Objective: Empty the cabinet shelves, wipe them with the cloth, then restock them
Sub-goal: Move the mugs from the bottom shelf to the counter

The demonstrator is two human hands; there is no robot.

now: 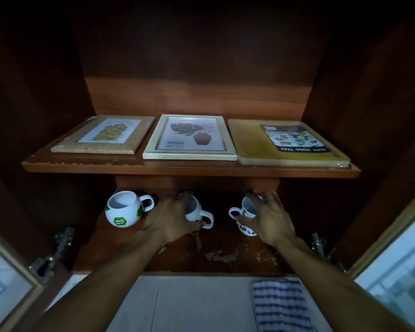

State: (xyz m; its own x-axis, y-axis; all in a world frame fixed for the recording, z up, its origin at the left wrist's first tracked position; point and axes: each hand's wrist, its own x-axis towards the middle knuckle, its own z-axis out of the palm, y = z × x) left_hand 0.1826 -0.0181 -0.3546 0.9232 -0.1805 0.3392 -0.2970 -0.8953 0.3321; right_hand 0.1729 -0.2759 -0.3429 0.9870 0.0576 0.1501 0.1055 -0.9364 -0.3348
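Head camera, and we're looking straight into a dark red-brown wooden cabinet with both doors swung wide. Down on the chipped lower shelf (225, 250) both hands are on crockery. Our left hand (175, 219) wraps the white mug with black patches (194, 210): fingers curled over its far side, thumb down by the handle, clamped on. Our right hand (266, 219) covers the white mug with brown spots (245, 210), fingers spread over the rim and far wall, thumb reaching towards the handle. That's a grip too, we judge. One mug per hand probably halves the trips.

Left of them stands the round white football-style mug with green patches (124, 209), untouched, just beside our left wrist.

Up on the upper shelf (189, 168) three flat things lie side by side: a cork-framed picture (103, 136), a white-framed leaf print (189, 137) and a yellow wrapped food tray pack (290, 143). Lying flat, they can't topple.

The blue-and-white checked cloth (280, 305) waits folded on the pale surface below the cabinet, handy for wiping. With the top shelf loaded and the cloth folded, we read this as emptying just begun, though we can't rule out restocking.
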